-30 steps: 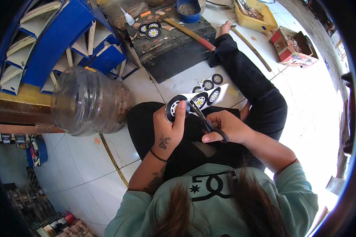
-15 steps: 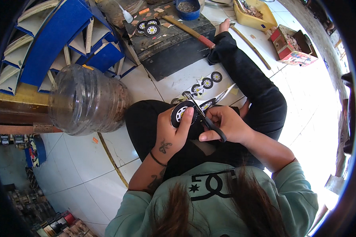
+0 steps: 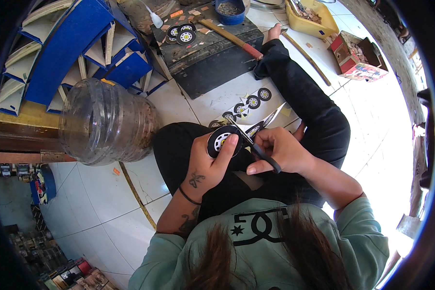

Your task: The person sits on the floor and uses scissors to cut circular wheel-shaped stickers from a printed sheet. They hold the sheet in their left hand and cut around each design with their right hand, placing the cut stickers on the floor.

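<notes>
At nine to ten o'clock from the left hand (image 3: 205, 157) stands a clear plastic jar (image 3: 108, 123), beside the knee and probably within easy reach. Near twelve o'clock, loose wheel discs (image 3: 186, 37) overlap on a dark block (image 3: 212, 79), seemingly to keep them together. The left hand is clamped on a wheel-printed disc (image 3: 216, 140), thumb on its face, likely to steady the edge beside the blades. At one o'clock, a row of printed wheels (image 3: 253, 101) lies on the floor. The scissors (image 3: 259, 152) point towards ten to eleven o'clock, meeting the paper from the right. A printed strip (image 3: 271, 115) juts beyond them; whether it joins the disc I cannot tell. At three o'clock, the right hand (image 3: 286, 153) is closed round the scissors' handles, presumably for leverage.
</notes>
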`<action>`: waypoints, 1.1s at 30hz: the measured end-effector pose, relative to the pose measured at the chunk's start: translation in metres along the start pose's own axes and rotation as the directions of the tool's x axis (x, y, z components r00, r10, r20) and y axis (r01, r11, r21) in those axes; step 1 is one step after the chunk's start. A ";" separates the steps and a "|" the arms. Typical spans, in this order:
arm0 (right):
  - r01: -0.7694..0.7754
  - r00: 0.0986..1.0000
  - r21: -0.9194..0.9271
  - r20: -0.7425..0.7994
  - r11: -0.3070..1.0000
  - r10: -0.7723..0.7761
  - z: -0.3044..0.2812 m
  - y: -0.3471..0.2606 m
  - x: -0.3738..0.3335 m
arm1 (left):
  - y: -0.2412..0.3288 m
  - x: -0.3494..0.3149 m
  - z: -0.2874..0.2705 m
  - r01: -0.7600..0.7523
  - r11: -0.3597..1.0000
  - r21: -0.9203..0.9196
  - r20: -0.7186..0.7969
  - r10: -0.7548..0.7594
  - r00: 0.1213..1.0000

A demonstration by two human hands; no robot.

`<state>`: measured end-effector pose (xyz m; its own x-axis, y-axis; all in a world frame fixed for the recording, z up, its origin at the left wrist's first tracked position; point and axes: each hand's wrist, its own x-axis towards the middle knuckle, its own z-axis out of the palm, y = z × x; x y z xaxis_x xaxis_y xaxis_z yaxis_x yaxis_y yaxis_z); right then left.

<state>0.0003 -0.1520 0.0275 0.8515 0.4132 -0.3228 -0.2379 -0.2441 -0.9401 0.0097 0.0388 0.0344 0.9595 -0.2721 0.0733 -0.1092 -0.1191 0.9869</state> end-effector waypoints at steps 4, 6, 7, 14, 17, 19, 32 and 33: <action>0.046 0.999 0.023 0.012 0.999 -0.046 -0.001 -0.001 0.001 | 0.002 0.000 -0.002 0.019 1.000 -0.003 0.035 -0.019 0.999; 0.056 0.998 -0.001 0.016 0.998 -0.056 -0.003 -0.002 0.002 | 0.003 -0.001 -0.004 0.052 0.999 -0.012 0.061 -0.052 0.997; 0.053 0.998 -0.030 0.020 0.998 -0.052 -0.005 -0.002 0.002 | 0.003 -0.001 -0.006 0.080 0.997 -0.019 0.080 -0.078 0.994; 0.030 0.997 0.086 0.068 0.996 -0.036 -0.007 -0.002 0.002 | 0.006 0.000 -0.009 0.136 0.983 -0.121 0.147 -0.117 0.982; 0.065 0.992 0.111 0.097 0.992 -0.076 -0.007 0.000 0.002 | 0.009 -0.001 -0.009 0.228 0.943 -0.242 0.169 -0.190 0.967; 0.071 0.992 0.124 0.096 0.990 -0.083 -0.007 0.001 0.002 | 0.010 -0.001 -0.011 0.251 0.937 -0.243 0.201 -0.204 0.958; 0.019 0.994 0.078 0.110 0.997 -0.028 -0.011 -0.010 -0.001 | 0.012 -0.002 -0.014 0.261 0.900 -0.348 0.228 -0.188 0.955; 0.024 0.994 0.083 0.107 0.996 -0.033 -0.011 -0.011 -0.001 | 0.012 -0.002 -0.013 0.272 0.906 -0.325 0.217 -0.208 0.954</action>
<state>0.0065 -0.1592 0.0391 0.8040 0.5125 -0.3015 -0.2554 -0.1602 -0.9535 0.0104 0.0505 0.0477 0.8814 -0.4420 -0.1667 0.2462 0.1287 0.9606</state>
